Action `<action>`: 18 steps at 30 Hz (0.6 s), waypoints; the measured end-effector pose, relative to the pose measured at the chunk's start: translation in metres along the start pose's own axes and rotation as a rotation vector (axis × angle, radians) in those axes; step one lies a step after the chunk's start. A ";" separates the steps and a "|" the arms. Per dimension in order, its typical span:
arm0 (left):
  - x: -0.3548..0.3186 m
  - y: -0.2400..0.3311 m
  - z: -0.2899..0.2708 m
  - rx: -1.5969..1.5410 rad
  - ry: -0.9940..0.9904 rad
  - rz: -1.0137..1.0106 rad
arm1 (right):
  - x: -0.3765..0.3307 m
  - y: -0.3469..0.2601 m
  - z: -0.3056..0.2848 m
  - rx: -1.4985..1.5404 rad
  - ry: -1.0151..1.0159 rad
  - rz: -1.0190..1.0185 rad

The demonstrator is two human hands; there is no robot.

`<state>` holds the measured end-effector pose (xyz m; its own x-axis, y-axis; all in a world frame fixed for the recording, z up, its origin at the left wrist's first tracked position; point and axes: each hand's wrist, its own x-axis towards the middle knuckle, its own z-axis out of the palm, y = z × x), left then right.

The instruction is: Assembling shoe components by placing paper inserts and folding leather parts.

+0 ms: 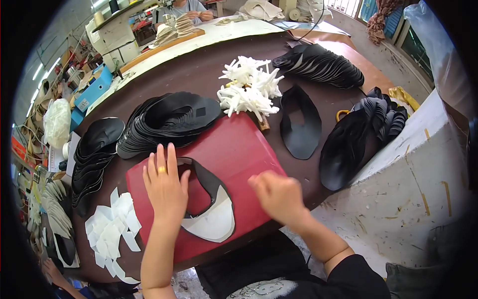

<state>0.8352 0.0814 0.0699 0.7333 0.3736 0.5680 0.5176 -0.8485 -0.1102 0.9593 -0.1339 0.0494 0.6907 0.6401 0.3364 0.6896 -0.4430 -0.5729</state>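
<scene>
A dark horseshoe-shaped shoe upper piece (211, 179) lies on a red board (244, 144), its near end covered by a white backing patch (211, 223). My left hand (167, 187) rests flat on the upper's left side, fingers stretched and a gold-coloured ring on one. Over the right part of the board is my right hand (280, 196), slightly blurred, its fingers curled closed. Whatever those fingers may hold is hidden. The right hand is apart from the upper.
Stacked black uppers (169, 119) stand beyond the board, with more (97, 154) at left and a pile (321, 65) at far right. White cut patches (113, 231) lie at left. White strips (249, 87) sit behind the board. Past the table, a person (191, 10) works.
</scene>
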 end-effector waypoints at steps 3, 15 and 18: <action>-0.041 0.030 -0.045 -0.410 -0.175 0.252 | 0.040 0.064 -0.017 -0.316 0.361 -0.003; 0.011 0.075 -0.038 -0.908 -0.383 0.311 | 0.031 0.111 -0.061 -0.191 0.010 0.019; 0.052 0.149 0.005 -0.813 -0.306 0.282 | 0.034 0.126 -0.053 -0.591 0.373 0.055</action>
<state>0.9528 -0.0234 0.0786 0.9303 0.0972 0.3537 -0.0837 -0.8826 0.4627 1.0813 -0.2012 0.0276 0.6838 0.3951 0.6134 0.5807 -0.8037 -0.1297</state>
